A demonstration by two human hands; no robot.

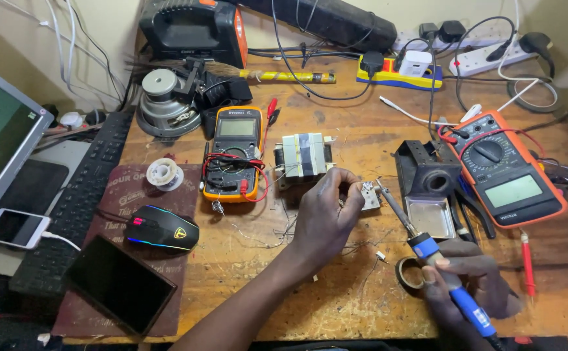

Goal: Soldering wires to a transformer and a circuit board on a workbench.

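We are working at a wooden bench [336,305], looking down from the head camera. Our right hand [469,283] is closing fully around the blue handle of a soldering iron [437,260], gripping it like a pen, with the shaft pointing toward eleven o'clock and its tip lying right at a small metal part [370,195]. Our left hand [326,211] is reaching in from six o'clock, fingers curling and pinching at something just beside that metal part; we cannot tell what the fingertips are holding, as it is too small to make out. Thin loose wires [277,231] are trailing over the bench at nine o'clock from the left hand.

At twelve o'clock from the left hand a transformer [303,156] is sitting, and at nine o'clock from it a yellow multimeter [234,153] is lying with red and black leads coiling over it. An orange multimeter [505,169] is lying at one o'clock from the right hand, with a black soldering iron stand [427,182] between it and the metal part. A roll of tape [409,272] is lying just beside the right hand at nine o'clock. A computer mouse [162,227] is glowing on a mat well apart at nine o'clock.
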